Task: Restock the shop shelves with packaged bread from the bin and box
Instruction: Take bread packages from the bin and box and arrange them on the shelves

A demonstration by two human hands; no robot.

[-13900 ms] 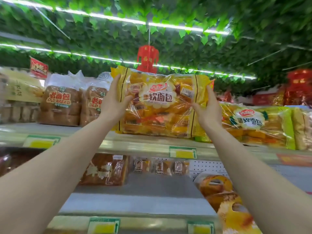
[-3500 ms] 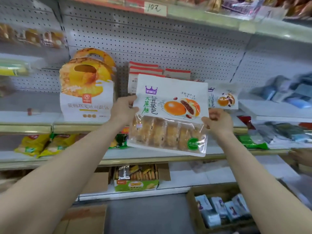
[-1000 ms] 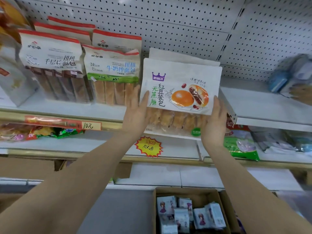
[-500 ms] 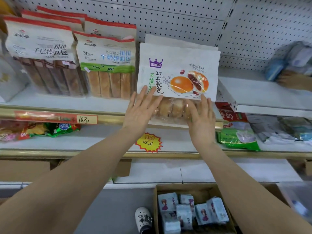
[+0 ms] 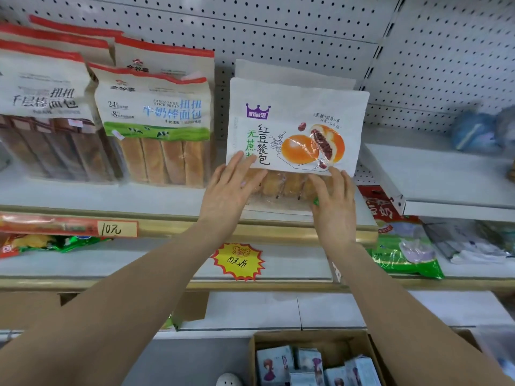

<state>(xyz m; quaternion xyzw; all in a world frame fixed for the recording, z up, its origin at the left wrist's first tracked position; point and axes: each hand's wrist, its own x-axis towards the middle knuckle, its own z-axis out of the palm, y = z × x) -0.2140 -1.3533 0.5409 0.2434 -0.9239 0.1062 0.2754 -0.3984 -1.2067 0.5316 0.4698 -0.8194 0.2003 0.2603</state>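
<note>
A white bag of red-bean buns (image 5: 295, 126) stands upright on the white shelf (image 5: 167, 199), in front of another white bag of the same size. My left hand (image 5: 227, 190) lies flat with straight fingers against the bag's lower left. My right hand (image 5: 333, 201) presses its lower right, over the clear window with the buns. Left of it stand stick-bread bags with red tops (image 5: 156, 118).
A cardboard box (image 5: 315, 360) of small blue packets sits on the floor at the bottom. A yellow starburst price sign (image 5: 238, 260) hangs on the lower shelf. Green packets (image 5: 404, 246) lie to the right. A raised white shelf (image 5: 446, 185) adjoins on the right.
One second ago both hands held the bun bag by its sides above the shelf edge. It now stands on the shelf, and both hands press flat on its front.
</note>
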